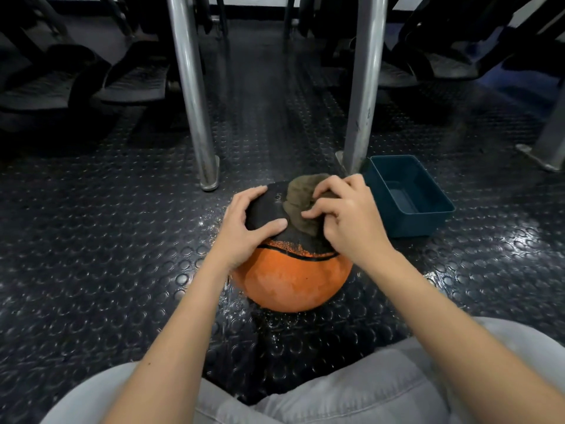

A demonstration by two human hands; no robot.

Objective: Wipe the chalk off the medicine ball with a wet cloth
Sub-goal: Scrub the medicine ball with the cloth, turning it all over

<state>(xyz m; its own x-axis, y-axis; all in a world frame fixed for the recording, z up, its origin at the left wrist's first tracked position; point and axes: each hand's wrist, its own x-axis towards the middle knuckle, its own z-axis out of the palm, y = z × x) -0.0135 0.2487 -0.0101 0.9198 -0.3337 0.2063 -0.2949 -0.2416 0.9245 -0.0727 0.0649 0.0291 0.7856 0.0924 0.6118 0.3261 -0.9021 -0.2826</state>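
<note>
An orange and black medicine ball [290, 276] sits on the studded rubber floor in front of my knees. Pale chalk speckles show along the seam between its black top and orange lower half. A crumpled brown cloth [301, 194] lies on the black top of the ball. My right hand [348, 218] grips the cloth with curled fingers and presses it onto the ball. My left hand [244, 224] rests on the ball's left side, fingers spread and curved over the black panel, thumb lying across it.
A dark teal plastic tub [409, 197] stands just right of the ball. Two metal posts [195, 117] [360, 111] rise behind it. Machine pedals [134, 78] sit at the back left. Wet patches shine on the floor around the ball.
</note>
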